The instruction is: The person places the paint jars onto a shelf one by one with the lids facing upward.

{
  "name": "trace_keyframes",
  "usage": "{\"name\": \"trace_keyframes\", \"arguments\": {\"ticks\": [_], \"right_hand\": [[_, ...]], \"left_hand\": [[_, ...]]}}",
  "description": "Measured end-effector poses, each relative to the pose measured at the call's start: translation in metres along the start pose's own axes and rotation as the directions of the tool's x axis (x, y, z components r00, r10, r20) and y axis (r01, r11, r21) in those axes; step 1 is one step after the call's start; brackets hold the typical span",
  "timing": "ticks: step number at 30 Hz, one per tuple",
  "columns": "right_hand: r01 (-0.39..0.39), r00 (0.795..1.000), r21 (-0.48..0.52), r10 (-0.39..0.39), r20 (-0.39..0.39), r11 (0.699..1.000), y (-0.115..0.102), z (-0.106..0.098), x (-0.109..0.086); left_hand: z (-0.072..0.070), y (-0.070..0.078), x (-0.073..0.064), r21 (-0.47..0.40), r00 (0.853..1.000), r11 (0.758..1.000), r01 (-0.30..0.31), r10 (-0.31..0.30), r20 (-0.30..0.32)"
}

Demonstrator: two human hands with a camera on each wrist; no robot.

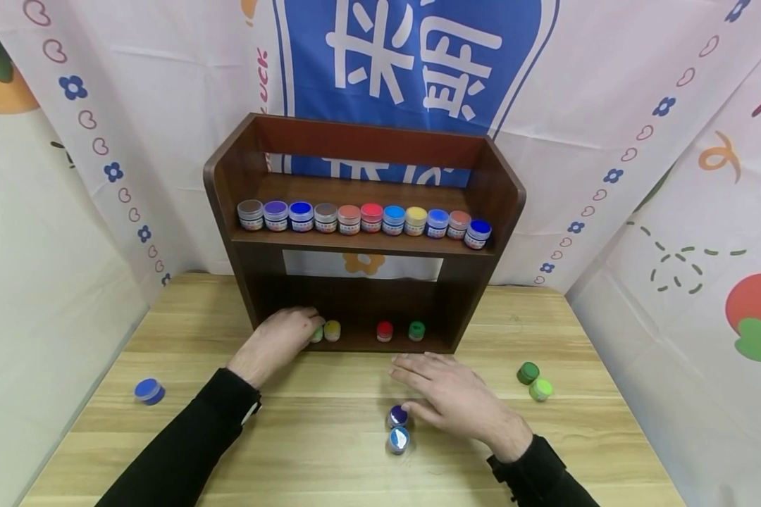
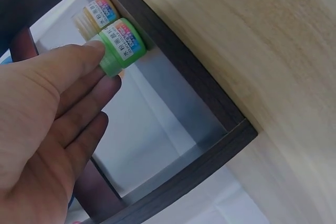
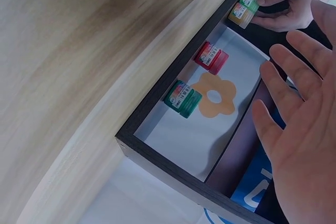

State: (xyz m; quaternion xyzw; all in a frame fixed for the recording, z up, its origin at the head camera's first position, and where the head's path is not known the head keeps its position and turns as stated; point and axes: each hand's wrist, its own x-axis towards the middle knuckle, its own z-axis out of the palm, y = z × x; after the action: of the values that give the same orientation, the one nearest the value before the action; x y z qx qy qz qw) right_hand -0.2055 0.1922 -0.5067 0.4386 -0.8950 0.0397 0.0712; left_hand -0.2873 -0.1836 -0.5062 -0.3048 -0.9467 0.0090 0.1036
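Observation:
On the bottom shelf of the dark wooden rack point(image 1: 368, 243), my left hand point(image 1: 284, 336) pinches a light green paint jar point(image 2: 123, 45) between thumb and fingers. Right beside that jar stands a yellow paint jar point(image 1: 332, 331). A red paint jar point(image 1: 385, 332) and a dark green paint jar point(image 1: 416, 331) stand farther right on the same shelf. My right hand point(image 1: 453, 398) is above the table before the rack, fingers straight and holding nothing. Close to its thumb are a dark purple paint jar point(image 1: 397, 416) and a blue paint jar point(image 1: 399, 440).
The upper shelf bears a row of several paint jars point(image 1: 372, 217) in many colours. On the wooden table point(image 1: 317, 451), a blue jar point(image 1: 149, 391) lies at the left. Another dark green jar point(image 1: 528, 373) and a lime green jar point(image 1: 541, 389) are at the right.

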Motion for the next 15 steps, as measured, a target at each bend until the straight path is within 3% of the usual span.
{"name": "trace_keyframes", "arguments": {"ticks": [8, 15], "right_hand": [[-0.030, 0.999, 0.023, 0.029, 0.046, 0.999, -0.004, -0.001, 0.000], [-0.037, 0.997, 0.018, 0.036, 0.067, 0.999, -0.005, 0.001, 0.000]], "left_hand": [[-0.003, 0.002, -0.001, -0.018, 1.000, 1.000, 0.000, 0.000, -0.001], [-0.013, 0.006, -0.006, -0.026, 0.997, 0.999, -0.031, 0.029, -0.077]]}}
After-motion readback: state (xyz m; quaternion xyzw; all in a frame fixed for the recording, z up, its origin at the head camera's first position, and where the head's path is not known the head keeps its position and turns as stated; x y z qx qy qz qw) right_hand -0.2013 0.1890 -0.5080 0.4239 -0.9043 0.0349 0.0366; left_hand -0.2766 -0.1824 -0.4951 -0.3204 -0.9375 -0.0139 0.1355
